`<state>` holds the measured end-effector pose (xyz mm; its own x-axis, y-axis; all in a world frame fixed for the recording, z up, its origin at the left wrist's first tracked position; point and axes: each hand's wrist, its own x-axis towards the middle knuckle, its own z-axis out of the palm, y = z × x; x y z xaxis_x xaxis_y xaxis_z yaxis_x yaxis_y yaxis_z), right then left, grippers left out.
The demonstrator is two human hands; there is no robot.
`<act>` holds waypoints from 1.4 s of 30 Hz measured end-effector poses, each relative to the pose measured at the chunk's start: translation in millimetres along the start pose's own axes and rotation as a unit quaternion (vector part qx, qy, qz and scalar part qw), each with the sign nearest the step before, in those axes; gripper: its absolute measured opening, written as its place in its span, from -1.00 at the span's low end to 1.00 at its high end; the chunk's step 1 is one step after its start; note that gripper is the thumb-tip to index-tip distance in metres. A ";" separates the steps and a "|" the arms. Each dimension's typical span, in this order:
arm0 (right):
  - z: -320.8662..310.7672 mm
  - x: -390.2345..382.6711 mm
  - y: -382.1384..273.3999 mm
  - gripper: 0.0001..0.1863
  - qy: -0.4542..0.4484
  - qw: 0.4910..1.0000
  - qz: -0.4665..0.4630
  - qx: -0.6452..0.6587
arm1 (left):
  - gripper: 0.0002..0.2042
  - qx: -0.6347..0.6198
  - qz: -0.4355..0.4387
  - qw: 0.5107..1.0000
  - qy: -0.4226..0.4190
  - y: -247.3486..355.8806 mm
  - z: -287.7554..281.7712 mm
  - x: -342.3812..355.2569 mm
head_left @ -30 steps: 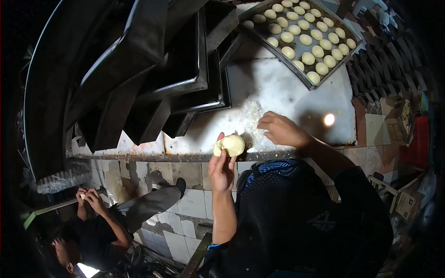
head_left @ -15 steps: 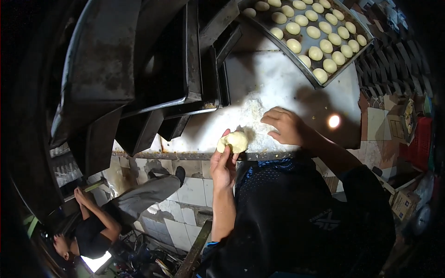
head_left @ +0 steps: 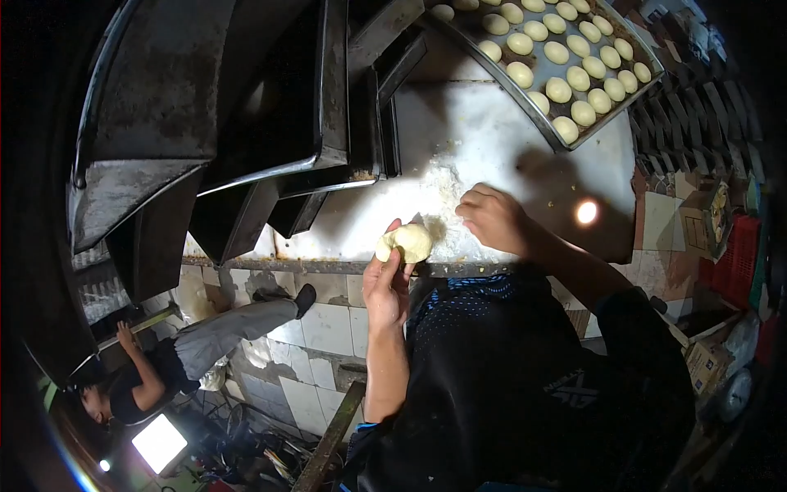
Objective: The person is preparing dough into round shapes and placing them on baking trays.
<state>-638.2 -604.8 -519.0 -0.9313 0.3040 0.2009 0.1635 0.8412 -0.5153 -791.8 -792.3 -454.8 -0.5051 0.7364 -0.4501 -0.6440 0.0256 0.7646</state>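
My left hand [head_left: 387, 289] is closed round a pale yellow lump of dough [head_left: 412, 242], holding it up at the table's front edge. The lump bulges out between thumb and fingers, smooth on its right side. To the right, my right hand [head_left: 495, 220] hovers at or just over the loose flour [head_left: 440, 190] strewn on the white table. Its fingers are curled and drawn together, and whatever they hold is hidden. Several round dough balls [head_left: 557, 53] sit in spaced rows on a dark metal tray [head_left: 537, 120] at the far right.
Stacked dark metal trays [head_left: 164, 94] crowd the left and overhang the white table [head_left: 574, 176]. More dark pans [head_left: 697, 123] are piled at the far right, above a red crate [head_left: 735, 258]. At lower left another person [head_left: 147, 369] is beside the tiled floor [head_left: 332, 328].
My right hand's fingers have drawn together at the flour. My left hand still holds the dough, barely shifted. The view has moved slightly, and the other person's arm and body have changed position.
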 end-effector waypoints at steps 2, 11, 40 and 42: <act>5.5 -6.9 6.2 -0.88 -0.012 0.999 0.038 -0.032 | -0.51 0.007 0.000 1.000 0.000 -1.4 1.7 -2.9; -7.9 -0.2 18.5 -0.78 -0.023 0.999 0.038 -0.005 | -0.57 -0.049 0.000 0.999 -0.008 -8.2 -6.2 -4.5; -7.4 -25.6 -17.5 -0.70 0.021 0.998 0.052 -0.007 | -0.58 -0.076 -0.006 0.997 -0.007 -15.3 8.2 2.9; 7.1 -32.4 -6.5 -0.78 -0.091 0.981 0.020 -0.169 | -0.58 -0.068 -0.013 0.998 -0.005 -16.2 13.6 2.4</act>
<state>-611.4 -623.3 -528.0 -0.9597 0.2802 0.0193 0.2703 0.9400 -0.2084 -774.7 -781.7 -462.0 -0.4824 0.7435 -0.4632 -0.7285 -0.0470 0.6834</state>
